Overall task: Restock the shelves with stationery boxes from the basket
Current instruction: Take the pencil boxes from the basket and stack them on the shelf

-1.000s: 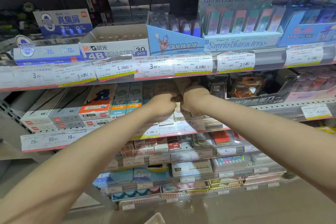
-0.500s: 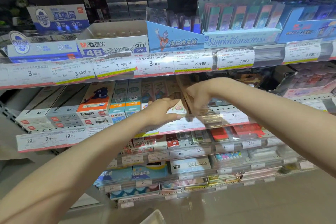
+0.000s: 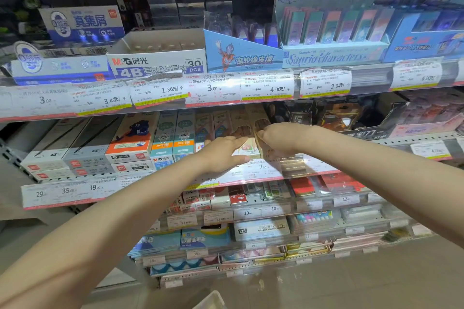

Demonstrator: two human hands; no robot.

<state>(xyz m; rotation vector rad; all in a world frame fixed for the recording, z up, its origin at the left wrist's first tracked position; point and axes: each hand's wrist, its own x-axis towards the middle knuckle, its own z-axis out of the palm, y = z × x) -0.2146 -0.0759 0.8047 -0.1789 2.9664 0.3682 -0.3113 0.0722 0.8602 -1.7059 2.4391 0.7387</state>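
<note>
**Hands settled the tan box into the shelf row**

The right hand [image 3: 281, 139] had come down from its raised, angled pose half a second before; its fingers curled over the top of the tan stationery box [image 3: 259, 130], which now stood edge-on at the right end of the row on the middle shelf [image 3: 251, 178], no longer tilted across its neighbours. The left hand [image 3: 223, 152] lay flat with fingers straight, as before, pressing on the pale boxes [image 3: 242, 133] just left of the tan one and holding nothing. The 4B eraser carton [image 3: 155, 63] on the upper shelf stayed put. A white basket corner [image 3: 212, 301] showed at the bottom edge.
</note>
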